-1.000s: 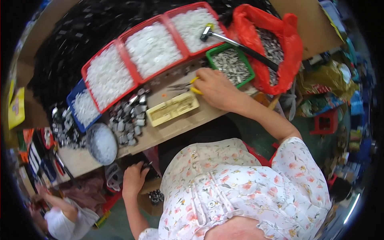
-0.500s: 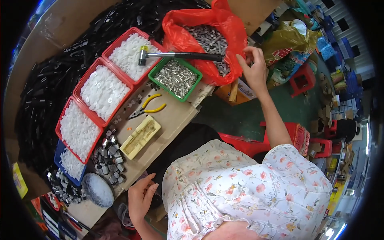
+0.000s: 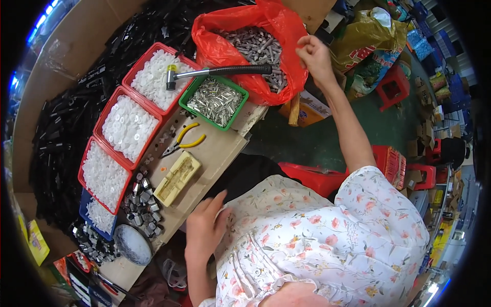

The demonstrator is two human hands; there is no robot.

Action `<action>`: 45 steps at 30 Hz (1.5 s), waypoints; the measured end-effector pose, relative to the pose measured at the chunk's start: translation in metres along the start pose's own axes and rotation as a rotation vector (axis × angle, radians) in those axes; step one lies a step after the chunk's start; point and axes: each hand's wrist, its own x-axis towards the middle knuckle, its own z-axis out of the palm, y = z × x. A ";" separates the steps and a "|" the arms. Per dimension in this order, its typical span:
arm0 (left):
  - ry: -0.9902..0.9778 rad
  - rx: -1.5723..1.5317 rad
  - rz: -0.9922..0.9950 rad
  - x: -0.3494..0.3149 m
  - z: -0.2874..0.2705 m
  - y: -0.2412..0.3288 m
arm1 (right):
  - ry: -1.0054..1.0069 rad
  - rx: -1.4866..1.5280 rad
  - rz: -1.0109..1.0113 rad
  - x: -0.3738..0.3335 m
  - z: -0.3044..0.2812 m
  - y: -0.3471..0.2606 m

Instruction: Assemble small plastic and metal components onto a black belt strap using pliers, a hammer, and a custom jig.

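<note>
My right hand [image 3: 313, 56] is at the right rim of a red plastic bag [image 3: 215, 43], its fingers bent and the tips together. I cannot make out what is between them. Grey screw-like pieces [image 3: 255, 43] fill the bag. Above my lap, near the table's edge, my left hand [image 3: 205, 225] holds nothing, fingers apart. A hammer [image 3: 220, 70] with a black grip lies across the bag, a green tray [image 3: 240, 112] of small metal pins and a red tray [image 3: 125, 82] of white plastic pieces. Yellow-handled pliers [image 3: 190, 136] and a cream grooved block [image 3: 177, 179] rest on the table.
Two more red trays and a blue tray [image 3: 84, 204] hold white parts. Metal-capped pieces [image 3: 146, 207] lie beside a round grey dish [image 3: 132, 244]. Black parts [image 3: 66, 128] are heaped behind. Red stools [image 3: 393, 88] stand on the green floor at right.
My left hand has risen to the right, over my lap. My right hand has moved up along the bag, its fingertips drawing together. The whole view has shifted slightly.
</note>
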 end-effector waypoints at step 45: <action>0.181 0.615 0.881 0.230 0.095 0.059 | 0.242 0.339 0.140 -0.021 -0.007 0.041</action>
